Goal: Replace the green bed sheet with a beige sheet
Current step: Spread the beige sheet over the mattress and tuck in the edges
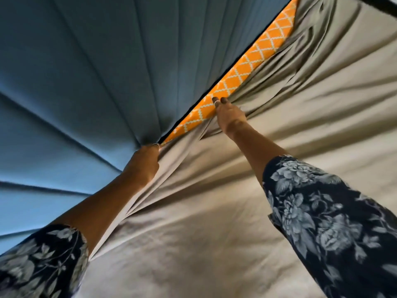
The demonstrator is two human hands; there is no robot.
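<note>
Both hands, left hand (142, 163) and right hand (231, 118), clamp the beige sheet (214, 211) edge toward eleven o'clock at the blue headboard (75, 82); uneven pulling could leave the orange mattress (247, 69) exposed

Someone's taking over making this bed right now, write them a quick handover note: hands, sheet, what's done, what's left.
Left hand: closed on the edge of the wrinkled beige cotton sheet, at the gap by the blue padded headboard.
Right hand: fingers pressing the sheet edge down farther along the same edge.
Done: beige sheet is spread over the bed; no green sheet in view.
Left: a strip of orange lattice-patterned mattress remains uncovered along the headboard; cover it, tuck the edge, then smooth the wrinkles.
</note>
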